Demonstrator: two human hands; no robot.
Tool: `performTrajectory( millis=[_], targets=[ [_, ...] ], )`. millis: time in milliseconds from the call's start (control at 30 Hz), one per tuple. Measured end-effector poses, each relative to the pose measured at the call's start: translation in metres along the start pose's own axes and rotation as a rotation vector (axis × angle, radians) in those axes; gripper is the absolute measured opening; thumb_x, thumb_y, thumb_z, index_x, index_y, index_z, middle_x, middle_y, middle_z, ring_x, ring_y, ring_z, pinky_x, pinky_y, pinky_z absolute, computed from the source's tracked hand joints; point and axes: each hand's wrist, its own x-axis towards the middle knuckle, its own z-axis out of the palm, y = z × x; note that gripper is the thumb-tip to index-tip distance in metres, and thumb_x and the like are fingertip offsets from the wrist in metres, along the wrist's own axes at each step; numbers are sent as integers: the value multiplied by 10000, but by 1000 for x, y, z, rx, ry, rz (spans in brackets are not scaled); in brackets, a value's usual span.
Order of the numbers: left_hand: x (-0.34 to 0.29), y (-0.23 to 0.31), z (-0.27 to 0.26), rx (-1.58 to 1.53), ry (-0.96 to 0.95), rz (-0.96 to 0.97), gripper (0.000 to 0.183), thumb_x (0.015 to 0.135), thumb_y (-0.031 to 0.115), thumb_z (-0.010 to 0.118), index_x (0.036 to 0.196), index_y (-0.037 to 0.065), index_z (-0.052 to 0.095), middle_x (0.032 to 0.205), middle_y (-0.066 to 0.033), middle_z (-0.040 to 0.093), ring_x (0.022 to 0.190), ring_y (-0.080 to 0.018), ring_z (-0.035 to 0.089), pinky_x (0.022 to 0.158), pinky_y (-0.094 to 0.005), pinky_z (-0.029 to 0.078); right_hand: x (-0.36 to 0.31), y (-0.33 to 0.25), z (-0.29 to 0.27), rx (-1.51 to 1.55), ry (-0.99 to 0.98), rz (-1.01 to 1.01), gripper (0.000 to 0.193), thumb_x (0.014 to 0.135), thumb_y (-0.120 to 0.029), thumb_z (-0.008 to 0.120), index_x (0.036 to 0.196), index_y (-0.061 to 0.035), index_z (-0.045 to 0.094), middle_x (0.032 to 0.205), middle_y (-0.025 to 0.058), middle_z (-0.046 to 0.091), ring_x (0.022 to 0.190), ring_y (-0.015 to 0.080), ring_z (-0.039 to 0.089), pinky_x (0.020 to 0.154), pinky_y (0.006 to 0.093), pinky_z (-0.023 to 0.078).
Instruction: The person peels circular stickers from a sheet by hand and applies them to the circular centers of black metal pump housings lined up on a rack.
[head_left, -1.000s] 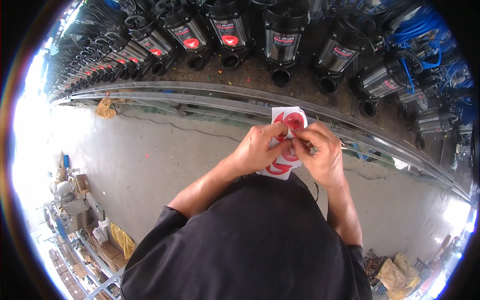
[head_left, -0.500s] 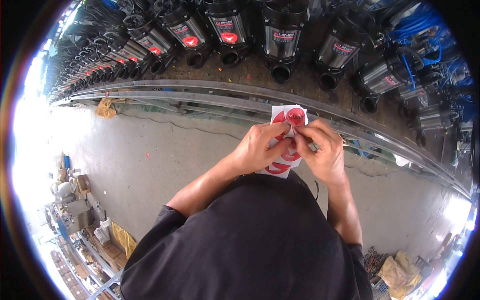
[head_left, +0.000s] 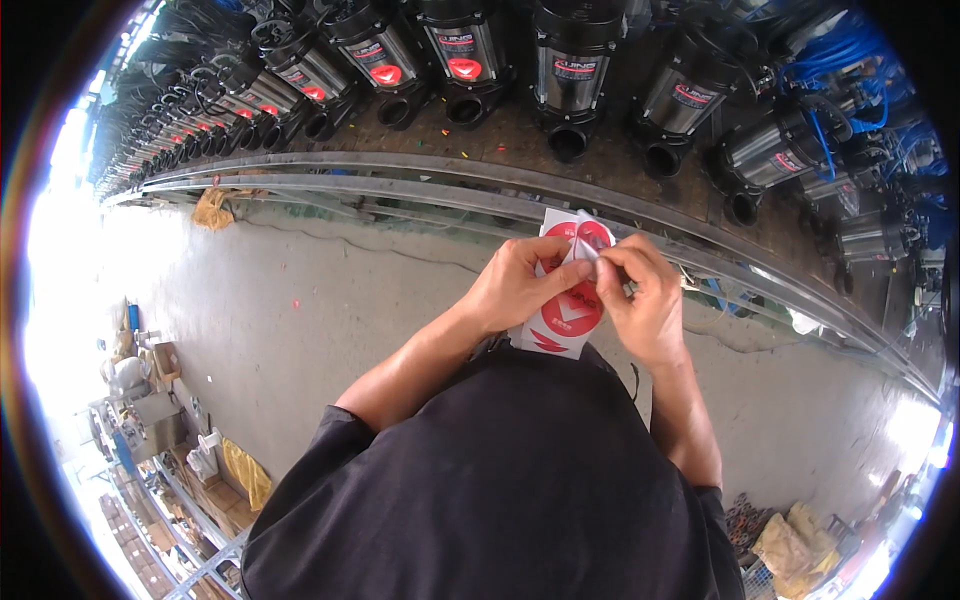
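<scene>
so the left hand (head_left: 515, 285) has some red-and-white sticker sheets (head_left: 572, 315) pinched between thumb and fingers, and the right hand (head_left: 645, 295) is nipping a curled white flap (head_left: 587, 249) near the top, its fingertips right by the other thumb. can't really tell if that flap is sticker or backing. the sheets are in front of the black shirt (head_left: 490, 480), near the bench (head_left: 520, 150) where steel-and-black pumps (head_left: 572, 80) stand in a row, some with red labels (head_left: 464, 69).
</scene>
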Motion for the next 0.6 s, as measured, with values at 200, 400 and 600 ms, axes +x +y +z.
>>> performTrajectory(
  millis=[200,400,600],
  targets=[
    [3,-33,6,-223,115,-170,232,983,187,741,1009,-43,753,846,-1,725,802,-39,600,713,-259,524,1,-14,-13,35,242,41,158,868,-5,794,1004,-32,718,960,69,640,678,128,672,519,260,525],
    [4,-18,6,-193,163,-18,217,907,160,761,1012,-30,765,866,-68,759,840,-79,648,749,-321,566,-10,-23,24,-393,-62,-457,393,776,-107,865,1145,-106,729,1082,16,644,805,175,709,602,304,598],
    [-2,-18,-1,-193,134,-55,234,890,161,798,1040,-18,783,906,-89,784,854,-97,677,765,-325,576,-3,-31,9,55,-5,-88,378,872,-143,853,1202,-39,701,1129,89,634,804,147,716,582,291,586]
  ],
)
